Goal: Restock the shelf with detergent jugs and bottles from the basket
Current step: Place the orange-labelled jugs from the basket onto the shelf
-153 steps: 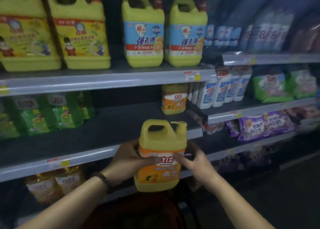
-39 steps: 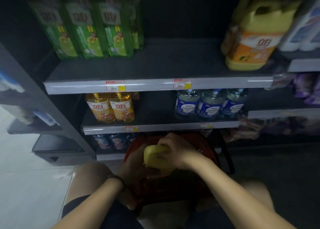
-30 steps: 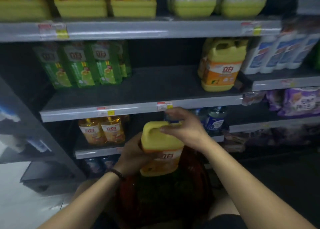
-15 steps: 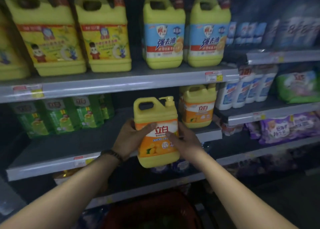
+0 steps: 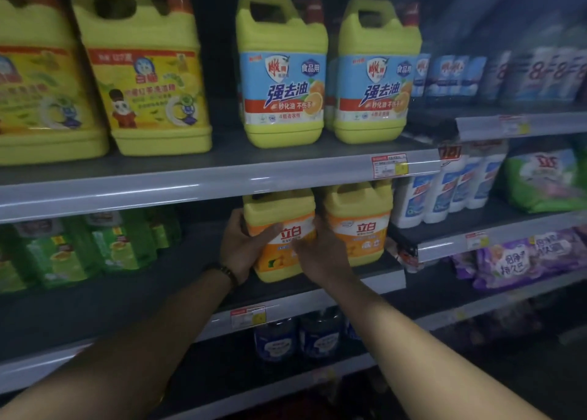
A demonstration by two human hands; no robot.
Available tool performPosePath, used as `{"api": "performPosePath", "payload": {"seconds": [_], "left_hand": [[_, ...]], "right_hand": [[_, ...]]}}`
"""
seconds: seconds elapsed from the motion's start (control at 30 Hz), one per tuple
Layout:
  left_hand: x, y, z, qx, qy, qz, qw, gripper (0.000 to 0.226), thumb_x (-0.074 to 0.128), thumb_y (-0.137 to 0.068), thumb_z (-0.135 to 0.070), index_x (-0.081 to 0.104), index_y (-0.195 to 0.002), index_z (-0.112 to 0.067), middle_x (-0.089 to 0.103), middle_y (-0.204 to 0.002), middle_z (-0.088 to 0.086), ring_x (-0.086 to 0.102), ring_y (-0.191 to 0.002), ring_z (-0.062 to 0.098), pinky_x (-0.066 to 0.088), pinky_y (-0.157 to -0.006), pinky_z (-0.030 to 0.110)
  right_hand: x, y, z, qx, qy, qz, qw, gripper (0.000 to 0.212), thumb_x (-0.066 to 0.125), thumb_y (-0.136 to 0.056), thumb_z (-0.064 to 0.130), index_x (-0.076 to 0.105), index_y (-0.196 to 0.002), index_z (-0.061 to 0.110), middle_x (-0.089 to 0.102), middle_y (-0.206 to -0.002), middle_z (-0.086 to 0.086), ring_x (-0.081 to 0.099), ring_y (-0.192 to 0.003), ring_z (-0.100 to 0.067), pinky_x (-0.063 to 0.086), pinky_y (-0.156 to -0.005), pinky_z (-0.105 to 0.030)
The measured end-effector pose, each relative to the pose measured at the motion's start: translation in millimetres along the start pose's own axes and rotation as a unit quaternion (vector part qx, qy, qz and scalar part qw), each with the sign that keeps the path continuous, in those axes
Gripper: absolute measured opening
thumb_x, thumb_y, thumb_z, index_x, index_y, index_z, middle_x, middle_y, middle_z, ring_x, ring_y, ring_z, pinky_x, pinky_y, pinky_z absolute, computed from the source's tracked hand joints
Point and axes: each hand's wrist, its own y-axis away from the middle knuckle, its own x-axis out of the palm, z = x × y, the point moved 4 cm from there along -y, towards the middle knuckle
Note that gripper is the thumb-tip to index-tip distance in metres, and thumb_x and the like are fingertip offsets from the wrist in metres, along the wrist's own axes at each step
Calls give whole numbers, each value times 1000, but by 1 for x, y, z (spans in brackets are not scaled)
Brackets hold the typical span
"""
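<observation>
Grey metal shelving (image 5: 203, 184) fills your view, with several boards one above the other. On the upper board stand big yellow-green plastic jugs with blue labels (image 5: 282, 70), and more yellow jugs with yellow labels (image 5: 149, 79) to their left. On the middle board (image 5: 95, 305), green refill pouches (image 5: 120, 244) stand at the left, and white bottles with blue labels (image 5: 444, 194) stand on a neighbouring board to the right. Your two hands hold a yellow plastic jug with an orange label (image 5: 281, 229) at the front part of the middle board; its base looks to be on the board. It is just beside a second yellow jug of the same kind (image 5: 357, 222), on that jug's left. Your left hand (image 5: 243, 248) wraps the jug's left side, and your right hand (image 5: 320, 251) presses on its front right. A dark wristband (image 5: 227, 273) sits on your left wrist.
</observation>
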Motion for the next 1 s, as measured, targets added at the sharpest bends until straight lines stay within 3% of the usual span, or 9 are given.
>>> {"api": "performPosePath", "payload": {"seconds": [0.07, 0.13, 0.27, 0.43, 0.57, 0.67, 0.8, 0.9, 1.0], "left_hand": [[2, -8, 10, 18, -11, -2, 1000, 71, 94, -69, -33, 57, -129, -26, 75, -123, 1, 74, -111, 19, 62, -93, 46], [6, -18, 14, 22, -23, 10, 999, 73, 93, -68, -35, 56, -129, -26, 74, -124, 1, 74, -111, 17, 63, -93, 44], [5, -34, 20, -4, -26, 17, 1000, 80, 92, -68, -38, 53, -137, -23, 73, -127, 1, 73, -113, 18, 62, -97, 49], [-6, -33, 31, -11, -48, 47, 998, 63, 88, -83, -21, 59, -138, -32, 72, -133, 0, 69, -123, 21, 59, -100, 52], [-16, -14, 30, 17, -168, 17, 986, 60, 79, -91, -8, 54, -144, -20, 65, -139, 1, 62, -130, 23, 52, -107, 44], [-22, 22, 20, 39, -241, -10, 970, 43, 78, -92, -15, 55, -128, -24, 64, -120, -6, 65, -113, 17, 52, -97, 36], [-40, 86, 7, 105, -336, 46, 935, 25, 75, -94, -12, 62, -111, -25, 69, -109, -8, 71, -88, 8, 52, -82, 20], [-50, 142, 4, 154, -368, 91, 912, 15, 72, -96, -9, 64, -98, -22, 70, -93, -10, 68, -82, 7, 49, -75, 14], [-62, 190, 19, 149, -423, 157, 880, 12, 72, -96, -13, 65, -95, -22, 68, -88, -17, 66, -83, -3, 45, -72, 8]], "right_hand": [[9, -4, -11, 10, 12, 21, 1000, 55, 64, -100, 27, 43, -151, 32, 68, -123, 6, 63, -87, -4, 44, -52, -9], [14, -7, -20, 8, 29, 37, 999, 78, 67, -96, 30, 27, -163, 35, 67, -131, 5, 67, -100, -13, 49, -62, -16], [18, -3, -28, 9, 29, 71, 997, 86, 68, -97, 30, 20, -167, 40, 62, -140, 10, 64, -111, -13, 49, -72, -22], [21, 5, -39, -3, 38, 94, 995, 58, 69, -96, 30, 49, -149, 40, 70, -122, 3, 69, -97, -16, 56, -78, -33], [13, 17, -37, 0, 48, 81, 996, 61, 65, -102, 25, 41, -158, 26, 62, -124, 5, 63, -105, -16, 53, -85, -31], [8, 29, -34, -1, 39, 65, 997, 51, 61, -104, 22, 47, -154, 22, 68, -109, 4, 64, -89, -7, 52, -71, -21], [19, 55, -27, -47, 77, 48, 995, 31, 60, -103, 21, 65, -133, 18, 75, -115, -1, 70, -103, -17, 52, -79, -26], [36, 82, -28, -78, 76, 62, 992, 24, 63, -103, 18, 71, -126, 18, 75, -118, 1, 68, -105, -11, 50, -88, -24], [59, 111, -48, -98, 77, 91, 988, 18, 64, -103, 16, 74, -117, 19, 75, -108, 6, 67, -97, -5, 49, -83, -20]]}}
